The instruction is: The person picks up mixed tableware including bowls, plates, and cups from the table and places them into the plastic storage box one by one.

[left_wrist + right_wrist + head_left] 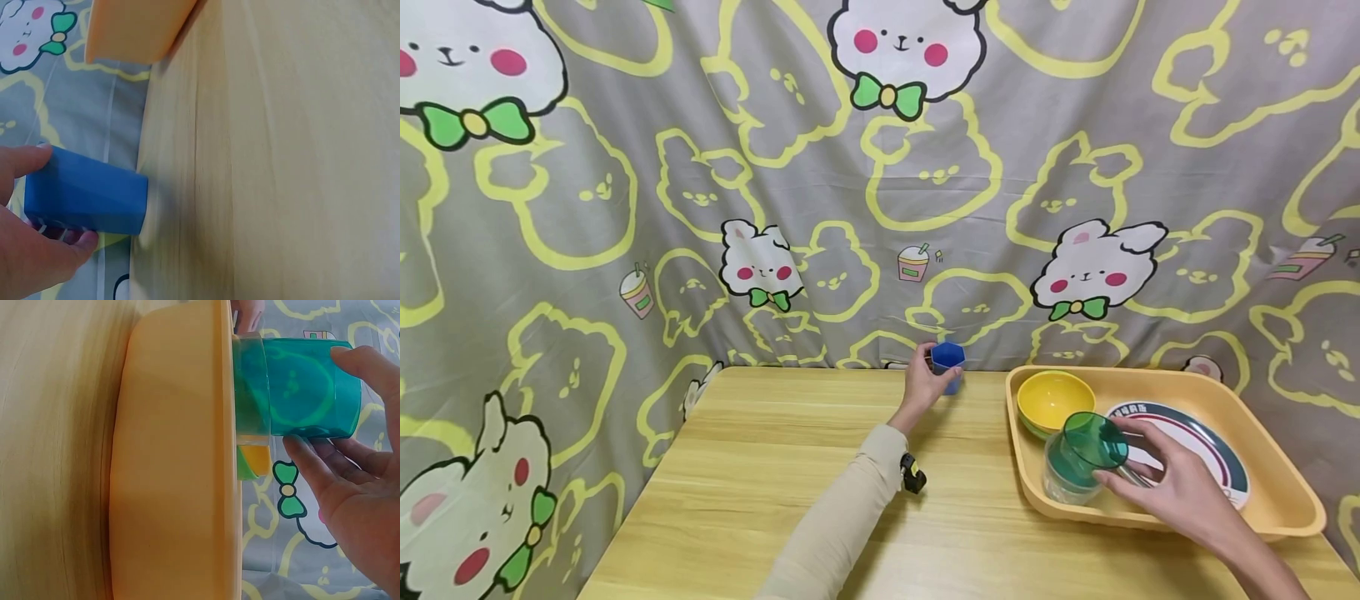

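My left hand (922, 385) grips a blue six-sided cup (953, 383) at the back edge of the table, thumb on one side and fingers on the other. In the left wrist view the blue cup (87, 194) stands upright, its base at the table edge. My right hand (1180, 487) holds a see-through green cup (1096, 442) between thumb and fingers. The lower end of the green cup sits inside a clear cup (1062, 490), which is in the yellow-orange tub (1292, 492). From the side, the clear cup (253, 434) shows above the tub's rim.
A yellow bowl (1054, 402) with a green outside lies in the tub's back left corner. A white plate (1228, 454) with a dark rim band lies further right in it. Behind the wooden table (760, 450) hangs a grey patterned curtain (820, 192).
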The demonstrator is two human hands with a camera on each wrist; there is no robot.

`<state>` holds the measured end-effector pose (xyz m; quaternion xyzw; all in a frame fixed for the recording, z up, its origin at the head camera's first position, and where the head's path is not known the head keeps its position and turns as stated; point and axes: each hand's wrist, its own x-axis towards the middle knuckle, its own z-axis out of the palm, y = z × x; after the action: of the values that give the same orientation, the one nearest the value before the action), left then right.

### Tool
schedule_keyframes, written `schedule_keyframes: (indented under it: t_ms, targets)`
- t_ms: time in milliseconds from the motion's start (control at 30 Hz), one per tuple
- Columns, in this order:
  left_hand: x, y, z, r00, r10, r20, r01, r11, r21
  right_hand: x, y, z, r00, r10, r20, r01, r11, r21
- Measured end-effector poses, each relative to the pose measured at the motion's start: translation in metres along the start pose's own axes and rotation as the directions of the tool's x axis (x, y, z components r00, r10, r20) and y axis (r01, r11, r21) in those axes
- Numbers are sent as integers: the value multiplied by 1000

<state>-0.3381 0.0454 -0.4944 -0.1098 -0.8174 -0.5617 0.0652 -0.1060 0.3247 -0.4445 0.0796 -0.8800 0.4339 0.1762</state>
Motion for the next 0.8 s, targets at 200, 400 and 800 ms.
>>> schedule_keyframes:
  t_ms: [200, 400, 800]
  targets:
    - [-3, -1, -3, 1000, 10, -1, -10, 1000, -13, 0, 4, 1, 1000, -5, -10, 5, 1000, 1]
    - [-2, -4, -5, 1000, 18, -7, -18, 1000, 6, 1, 6, 3, 1000, -8, -13, 8, 1000, 13]
    - [-2, -2, -14, 1000, 6, 14, -7, 1000, 21, 2, 7, 2, 1000, -4, 12, 3, 1000, 9]
